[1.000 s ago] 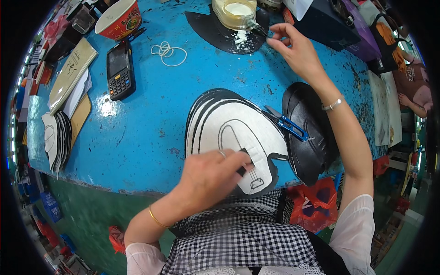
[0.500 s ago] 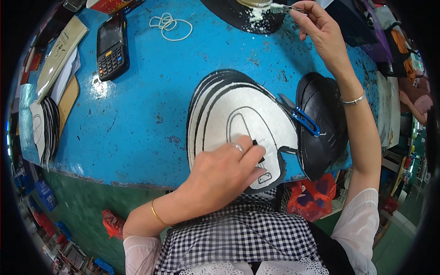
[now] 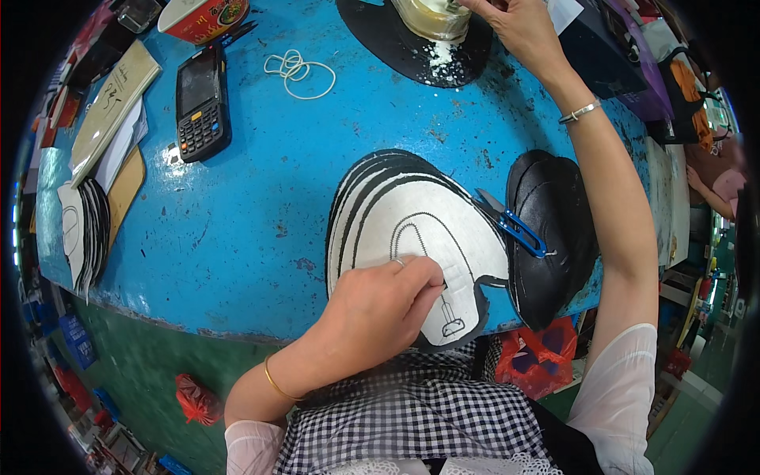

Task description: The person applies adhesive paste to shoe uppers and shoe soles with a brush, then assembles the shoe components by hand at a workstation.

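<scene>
A stack of white-faced, black-edged shoe-upper pieces with stitched outlines lies before me on the blue table. My left hand rests on its top piece, fingers pinched; a small black piece shows barely beneath them. At the top edge, my right hand is closed at a tub of pale paste. The thin metal tool it holds is mostly cut off by the frame. White paste is smeared on the black sheet under the tub. Blue-handled thread snips lie between the stack and some black leather pieces.
A handheld keypad terminal and a pale elastic loop lie at the far left. Behind them is a red paper bowl. More cut pieces and envelopes sit along the left edge. A red plastic bag hangs below the front edge.
My right hand has moved up and left to the tub, taking the tool with it. My left fingers have closed in over the black piece. The whole view has shifted, showing more of the tub.
</scene>
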Demonstrator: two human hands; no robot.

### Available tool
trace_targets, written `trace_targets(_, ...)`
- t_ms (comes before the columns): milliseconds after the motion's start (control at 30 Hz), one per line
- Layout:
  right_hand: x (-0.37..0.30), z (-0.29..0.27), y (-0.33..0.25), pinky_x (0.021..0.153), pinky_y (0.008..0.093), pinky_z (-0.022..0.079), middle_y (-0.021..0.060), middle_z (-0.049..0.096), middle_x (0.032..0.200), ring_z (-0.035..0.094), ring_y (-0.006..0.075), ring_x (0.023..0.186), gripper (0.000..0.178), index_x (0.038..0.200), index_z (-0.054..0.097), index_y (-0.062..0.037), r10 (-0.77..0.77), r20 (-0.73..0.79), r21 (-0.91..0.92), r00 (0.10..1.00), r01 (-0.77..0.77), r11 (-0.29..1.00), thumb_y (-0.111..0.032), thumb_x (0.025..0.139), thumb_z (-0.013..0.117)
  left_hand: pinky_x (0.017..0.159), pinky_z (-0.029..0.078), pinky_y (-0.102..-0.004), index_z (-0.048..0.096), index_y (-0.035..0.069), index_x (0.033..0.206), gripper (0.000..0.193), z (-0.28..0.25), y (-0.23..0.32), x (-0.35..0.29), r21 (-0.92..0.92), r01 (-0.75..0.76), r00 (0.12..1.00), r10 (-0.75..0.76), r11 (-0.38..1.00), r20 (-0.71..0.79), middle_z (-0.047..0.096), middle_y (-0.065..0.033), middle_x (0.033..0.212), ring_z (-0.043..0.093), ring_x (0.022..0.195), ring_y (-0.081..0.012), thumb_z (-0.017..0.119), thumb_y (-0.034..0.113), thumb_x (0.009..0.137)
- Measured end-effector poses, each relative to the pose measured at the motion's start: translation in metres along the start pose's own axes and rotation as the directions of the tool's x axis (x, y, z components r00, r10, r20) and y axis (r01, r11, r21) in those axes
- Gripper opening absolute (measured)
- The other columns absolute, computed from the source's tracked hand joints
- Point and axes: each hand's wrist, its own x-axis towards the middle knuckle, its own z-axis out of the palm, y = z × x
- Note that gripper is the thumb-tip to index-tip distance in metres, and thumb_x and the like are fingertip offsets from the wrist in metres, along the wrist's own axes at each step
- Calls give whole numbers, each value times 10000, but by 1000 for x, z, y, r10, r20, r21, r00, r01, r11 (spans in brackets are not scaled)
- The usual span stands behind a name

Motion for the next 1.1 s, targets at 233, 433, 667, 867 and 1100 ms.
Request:
trace_targets(233,-7,-11,1,705,250,445,11,632,916,553,90,811,197,1069,714,-31,-20,-29,45,999,21,999,-156,920,740,476,373,-286,693,25,908,49,-14,-5,12,-195,119,983,-88,973,162,550,-57,585,473,488,-121,724,54,883)
trace_targets(433,-43,-28,-9,649,211,424,-48,637,854,534,40,741,152,1089,712,-61,258,26,538,966,-231,811,-160,979,679,485,329,-260,700,-8,904,71,-18,-7,16,-232,241,953,-185,942,240,504,-1,583,387,542,-53,711,61,892)
trace_targets(667,-185,-62,-66,806,272,497,39,703,1002,635,123,893,225,1053,699,-25,-5,469,586,883,-307,749,-163,877,729,517,322,-244,692,-28,887,87,-24,-9,20,-265,374,896,-272,889,352,481,52,611,383,589,-26,682,56,910)
trace_targets(867,-226,-42,-91,728,309,497,47,742,925,669,197,833,269,1002,727,-64,-290,309,453,906,128,882,-89,755,827,510,296,-230,670,-22,895,107,-20,-11,22,-249,362,909,-282,898,306,454,76,629,363,599,-10,652,71,943)
trace_targets(1100,-230,-30,-94,700,325,478,26,725,921,647,210,808,296,974,718,-97,-406,224,265,886,345,900,-120,704,837,500,303,-234,608,0,938,121,-14,-15,21,-254,322,936,-266,912,231,455,59,614,375,577,-23,607,108,991)
